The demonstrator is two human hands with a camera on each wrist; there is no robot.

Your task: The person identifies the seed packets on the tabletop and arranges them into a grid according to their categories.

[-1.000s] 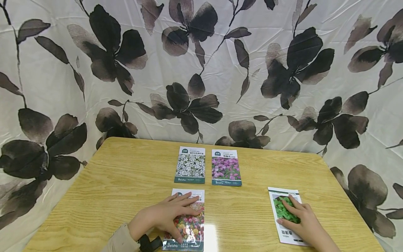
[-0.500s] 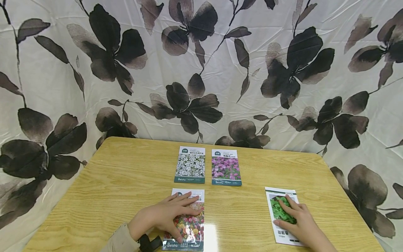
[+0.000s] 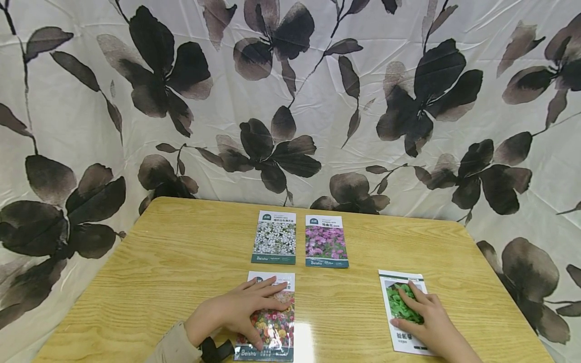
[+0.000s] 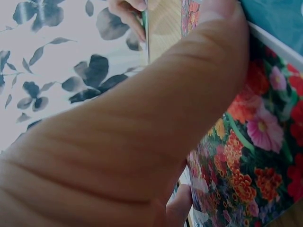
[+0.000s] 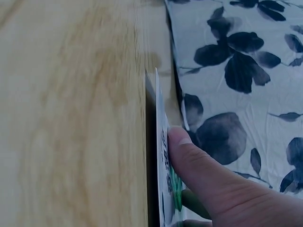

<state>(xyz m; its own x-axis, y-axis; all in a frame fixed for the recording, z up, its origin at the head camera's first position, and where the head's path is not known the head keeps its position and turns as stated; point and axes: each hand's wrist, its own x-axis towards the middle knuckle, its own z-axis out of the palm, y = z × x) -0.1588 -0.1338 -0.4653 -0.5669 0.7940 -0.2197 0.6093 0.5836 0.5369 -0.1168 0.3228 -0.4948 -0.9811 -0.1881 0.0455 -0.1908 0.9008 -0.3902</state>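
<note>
My left hand (image 3: 247, 307) rests with spread fingers on a seed packet with mixed colourful flowers (image 3: 277, 325), seen close up in the left wrist view, where the thumb (image 4: 218, 28) lies across it. At the right, my right hand (image 3: 424, 317) presses its outstretched fingers and thumb on a white seed packet with green leaves (image 3: 399, 307). That packet's printing is upside down in the head view. In the right wrist view the thumb (image 5: 189, 158) touches the face of the leaf packet (image 5: 161, 142), seen nearly edge-on.
Two more seed packets lie behind the left hand's one: a white-flower packet (image 3: 274, 239) and a purple-flower packet (image 3: 326, 244) to its right. All lie on a wooden table (image 3: 172, 252). A floral cloth (image 3: 345, 101) hangs beyond its back edge.
The right hand and the leaf packet have slid a little to the left along the table. My left hand and the other packets have stayed put.
</note>
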